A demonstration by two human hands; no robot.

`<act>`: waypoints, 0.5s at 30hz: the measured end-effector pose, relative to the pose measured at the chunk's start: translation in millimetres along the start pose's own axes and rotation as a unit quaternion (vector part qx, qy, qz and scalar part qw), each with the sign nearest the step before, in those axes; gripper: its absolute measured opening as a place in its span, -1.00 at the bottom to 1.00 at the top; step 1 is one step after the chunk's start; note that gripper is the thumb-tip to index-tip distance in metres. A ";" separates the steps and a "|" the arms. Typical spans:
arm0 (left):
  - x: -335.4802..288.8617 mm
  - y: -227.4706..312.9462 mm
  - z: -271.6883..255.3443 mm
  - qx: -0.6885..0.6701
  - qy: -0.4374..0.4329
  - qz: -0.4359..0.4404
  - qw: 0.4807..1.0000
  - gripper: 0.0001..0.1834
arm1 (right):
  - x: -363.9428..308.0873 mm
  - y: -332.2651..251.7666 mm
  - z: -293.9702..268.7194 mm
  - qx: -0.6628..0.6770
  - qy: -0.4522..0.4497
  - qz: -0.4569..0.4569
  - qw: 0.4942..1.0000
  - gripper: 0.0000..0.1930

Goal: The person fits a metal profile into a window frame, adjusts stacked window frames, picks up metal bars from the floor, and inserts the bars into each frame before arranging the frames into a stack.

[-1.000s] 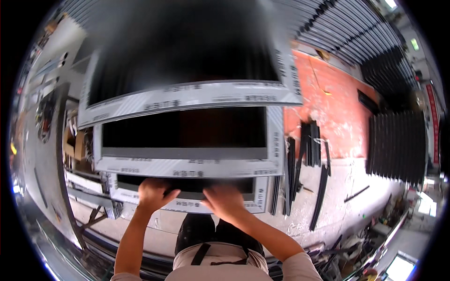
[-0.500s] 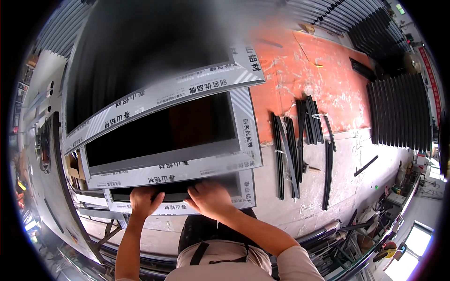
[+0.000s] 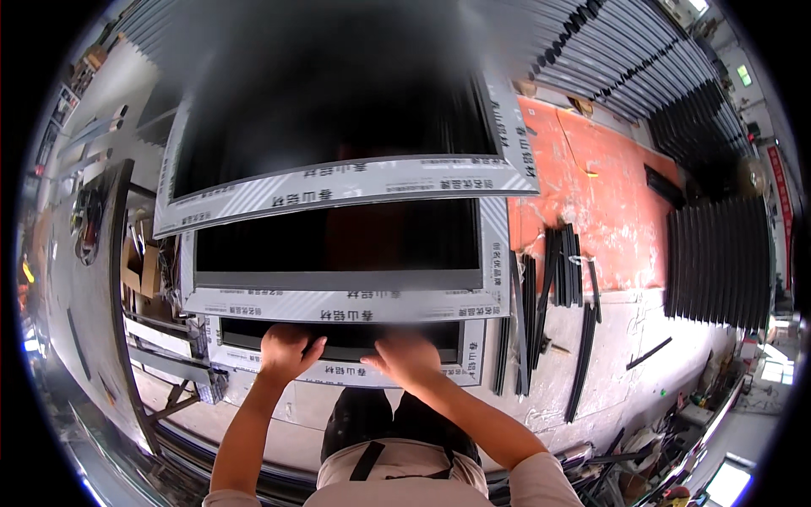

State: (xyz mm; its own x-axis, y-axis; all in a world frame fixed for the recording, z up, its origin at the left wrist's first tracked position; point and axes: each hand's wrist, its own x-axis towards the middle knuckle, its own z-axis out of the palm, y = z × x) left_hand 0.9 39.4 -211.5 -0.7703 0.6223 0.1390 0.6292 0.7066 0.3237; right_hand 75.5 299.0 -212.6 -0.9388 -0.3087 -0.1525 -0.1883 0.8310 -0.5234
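Note:
Three dark window frames with pale printed protective film lie overlapped before me, stepping away from my body. My left hand [image 3: 285, 353] is closed over the near rail of the nearest frame [image 3: 342, 372], its thumb pointing inward. Farther right on that rail, my right hand [image 3: 407, 359] is also closed, its fingers smeared and partly hidden in the dark opening. Just beyond my knuckles runs the lower edge of the middle frame [image 3: 346, 304]. The far frame [image 3: 338, 182] rests partly over it, and its upper part is blurred.
Black profile strips [image 3: 564, 266] lie to the right, by an orange sheet [image 3: 608, 190]. A dark stack of profiles [image 3: 718, 266] stands at far right. On the left are a grey bench [image 3: 101, 279] and a cardboard box [image 3: 141, 266]. Offcuts [image 3: 608, 469] are heaped at lower right.
The whole view has turned, so the frames sit straighter and farther right in the picture. Both hands stay on the nearest frame.

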 end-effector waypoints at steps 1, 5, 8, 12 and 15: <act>0.7 -0.5 0.2 -0.003 -0.004 -0.003 1.000 -0.55 | 0.8 -0.2 -0.1 -0.001 -0.026 0.023 0.999 -0.52; 0.6 -15.1 21.7 0.053 -0.138 -0.067 0.987 -0.61 | 12.3 4.3 -5.4 0.052 -0.117 0.019 0.992 -0.41; 7.2 -17.7 26.8 0.050 -0.084 -0.026 0.995 -0.61 | 17.6 9.9 -2.7 0.039 -0.107 -0.003 0.993 -0.35; 2.8 -14.4 20.1 0.038 -0.089 -0.042 0.994 -0.59 | 12.4 4.8 0.6 -0.002 -0.084 -0.015 0.996 -0.36; 13.3 6.0 -12.9 -0.040 -0.098 -0.028 0.994 -0.45 | 14.2 0.3 -19.6 -0.024 -0.117 -0.018 0.993 -0.37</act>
State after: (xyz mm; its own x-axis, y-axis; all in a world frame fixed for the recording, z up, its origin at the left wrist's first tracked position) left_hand -6.9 47.6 -195.6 -0.7646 0.6414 -0.0632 0.5692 0.7179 0.4008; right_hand 56.5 303.9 -198.5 -0.8398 -0.4331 -0.3272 -0.2401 0.8370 -0.4917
